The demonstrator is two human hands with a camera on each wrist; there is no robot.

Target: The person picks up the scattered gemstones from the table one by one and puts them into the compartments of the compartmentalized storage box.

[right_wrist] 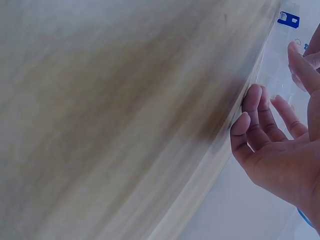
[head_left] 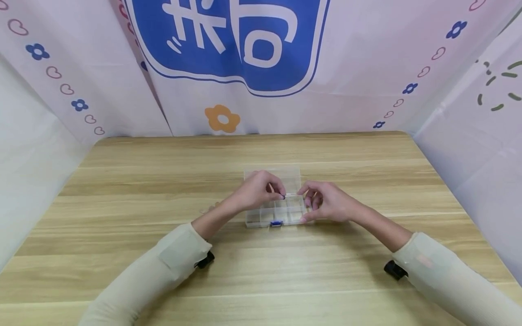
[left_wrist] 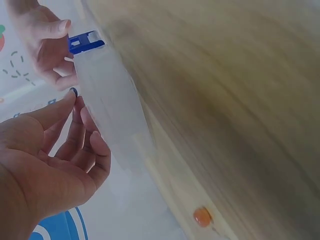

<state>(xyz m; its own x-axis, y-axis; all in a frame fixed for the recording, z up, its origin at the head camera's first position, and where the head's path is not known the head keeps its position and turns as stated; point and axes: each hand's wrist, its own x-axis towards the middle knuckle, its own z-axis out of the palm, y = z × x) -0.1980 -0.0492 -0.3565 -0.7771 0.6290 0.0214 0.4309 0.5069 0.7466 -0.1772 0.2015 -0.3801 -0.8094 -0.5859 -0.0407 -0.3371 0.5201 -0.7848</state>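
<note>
A clear plastic compartment box [head_left: 267, 217] lies on the table with its lid [head_left: 291, 174] folded back and a blue latch [head_left: 276, 223] at its front. Over the compartments, my left hand [head_left: 259, 190] pinches a small dark blue piece [left_wrist: 74, 92] between thumb and forefinger; its exact kind cannot be made out. My right hand [head_left: 332, 202] holds the box's right end, thumb at the front corner and forefinger at the back, the other fingers curled. In the right wrist view, the latch [right_wrist: 289, 20] shows beyond this hand.
A small orange round piece [left_wrist: 202, 216] lies on the wooden table [head_left: 261, 280] left of the box, mostly hidden behind the left wrist in the head view. A printed white cloth [head_left: 346, 90] hangs along the table's back edge. Black wrist cameras [head_left: 395, 270] sit under both sleeves.
</note>
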